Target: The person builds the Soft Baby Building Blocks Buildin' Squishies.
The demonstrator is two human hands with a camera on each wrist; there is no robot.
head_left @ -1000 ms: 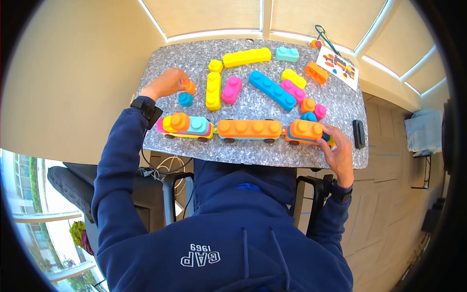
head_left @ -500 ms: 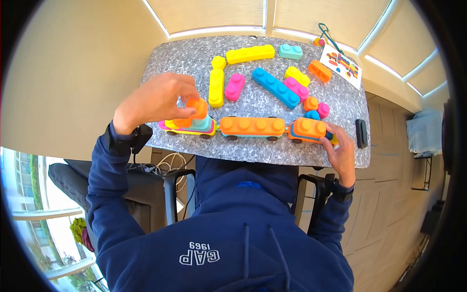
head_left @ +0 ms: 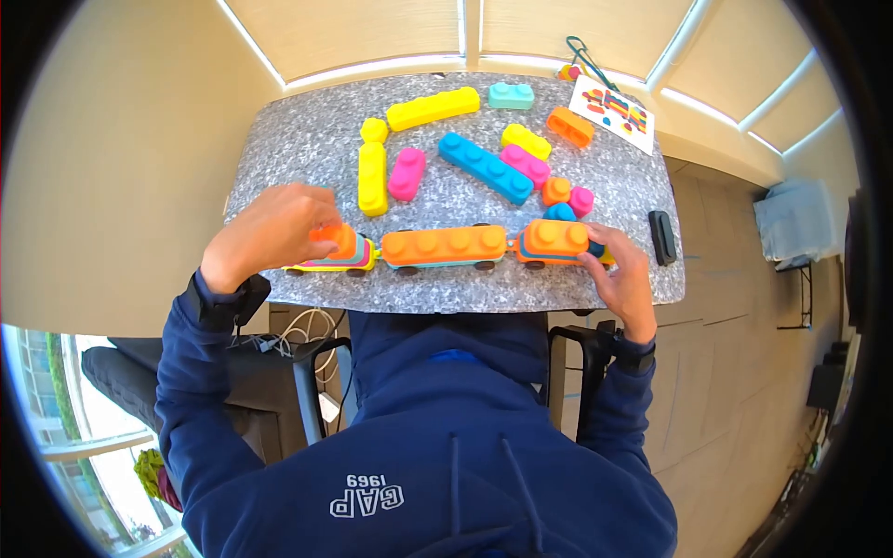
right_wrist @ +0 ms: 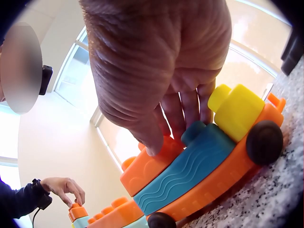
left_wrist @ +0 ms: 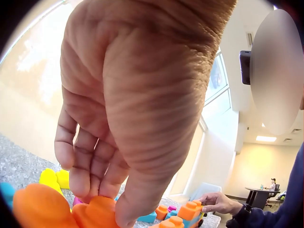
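Near edge of table (head_left: 279, 130): three toy cars in line. Left hand (head_left: 279, 228) pinches orange block (head_left: 344, 244) atop left car (head_left: 333, 266). Middle car (head_left: 444, 249) next along. Right hand (head_left: 625, 279) grips right car (head_left: 551, 253) by its upper blocks, thumb on near side. Beyond: pink block (head_left: 406, 174) beside yellow bar (head_left: 372, 179); blue bar (head_left: 486, 168) aslant. Farthest: teal block (head_left: 511, 95), picture card (head_left: 612, 113) at far right corner.

Speckled gray tabletop (head_left: 446, 294), beige wall (head_left: 139, 186), brown floor (head_left: 721, 325), pale window shades (head_left: 549, 30) (bright at the edges)
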